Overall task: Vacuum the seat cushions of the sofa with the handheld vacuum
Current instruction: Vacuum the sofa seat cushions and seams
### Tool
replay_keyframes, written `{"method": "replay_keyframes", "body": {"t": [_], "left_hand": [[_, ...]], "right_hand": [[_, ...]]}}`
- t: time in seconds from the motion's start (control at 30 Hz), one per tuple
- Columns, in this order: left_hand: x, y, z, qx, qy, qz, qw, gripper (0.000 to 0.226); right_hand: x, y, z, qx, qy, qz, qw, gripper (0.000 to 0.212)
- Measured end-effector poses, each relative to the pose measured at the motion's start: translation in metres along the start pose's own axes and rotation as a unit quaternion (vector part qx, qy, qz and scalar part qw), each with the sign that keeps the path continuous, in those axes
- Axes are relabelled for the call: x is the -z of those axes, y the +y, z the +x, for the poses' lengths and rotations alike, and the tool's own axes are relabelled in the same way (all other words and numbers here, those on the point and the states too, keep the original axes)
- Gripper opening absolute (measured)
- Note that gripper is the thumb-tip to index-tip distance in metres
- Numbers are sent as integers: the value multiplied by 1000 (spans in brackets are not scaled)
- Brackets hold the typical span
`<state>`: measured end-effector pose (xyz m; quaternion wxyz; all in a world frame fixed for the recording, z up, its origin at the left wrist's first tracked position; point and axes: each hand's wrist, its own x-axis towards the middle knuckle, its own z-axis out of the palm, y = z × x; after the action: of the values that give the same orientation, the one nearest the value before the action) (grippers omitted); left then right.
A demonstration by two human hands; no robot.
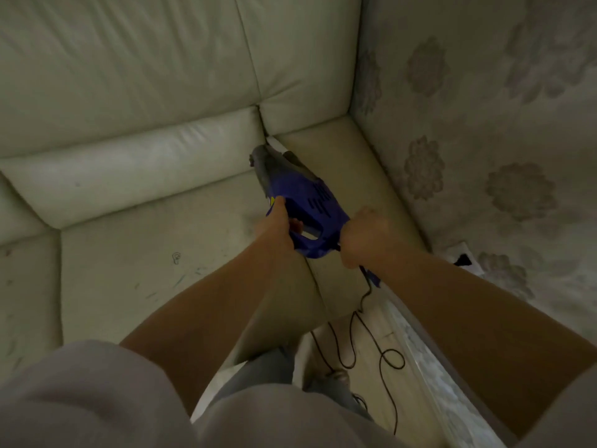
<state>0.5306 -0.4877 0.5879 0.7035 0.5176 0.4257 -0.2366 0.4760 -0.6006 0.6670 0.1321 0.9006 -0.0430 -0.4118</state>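
A blue and grey handheld vacuum [303,195] lies nose-down on the pale leather sofa seat cushion [155,253], its grey nozzle pushed into the crease where seat meets backrest [161,76]. My left hand [274,227] grips the vacuum's left side near the handle. The rear of the handle sits in my right hand [365,234], whose fingers are closed around it. A narrower seat section [352,176] runs to the right of the vacuum, along the wall.
The vacuum's black power cord [365,344] loops down over the light floor at the sofa's right end. A wall with grey flower-pattern wallpaper [484,140] stands close on the right. A baseboard [426,367] runs along it. Pen marks dot the seat.
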Motion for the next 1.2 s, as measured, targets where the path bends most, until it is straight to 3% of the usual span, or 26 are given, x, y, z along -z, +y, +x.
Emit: {"method": "replay_keyframes", "body": {"t": [0.1,0.17,0.2,0.27,0.33,0.57,0.67,0.8,1.07,1.17,1.2], "left_hand": [[-4,-2,4,6,-22,17,1000,43],[-12,-7,7,7,-19,20,1000,60],[-17,-11,7,3,-21,24,999,65],[-27,-16,5,2,-31,26,999,71],[-37,-19,0,11,-34,24,999,72],[-64,-29,-13,6,-47,60,997,67],[-70,-37,-14,6,-36,61,997,58],[-82,-46,-15,4,-65,36,997,70],[-105,-67,-27,-19,-54,48,997,72],[-112,-76,-28,-20,-71,39,997,72],[-114,-78,-29,-19,-72,35,997,71]], "right_hand": [[-1,9,4,1,-64,90,994,31],[-2,17,3,13,-92,88,992,14],[-4,21,4,16,-86,91,992,9],[-6,30,7,23,-80,82,993,30],[-9,42,10,19,-70,87,994,34],[-11,74,8,-28,-24,59,998,11],[-18,84,9,-8,-17,70,997,26],[-27,99,2,-13,-17,51,998,35],[-43,130,-11,-49,-3,109,993,34],[-53,138,-18,-57,21,131,989,18],[-55,140,-20,-62,29,135,988,27]]}}
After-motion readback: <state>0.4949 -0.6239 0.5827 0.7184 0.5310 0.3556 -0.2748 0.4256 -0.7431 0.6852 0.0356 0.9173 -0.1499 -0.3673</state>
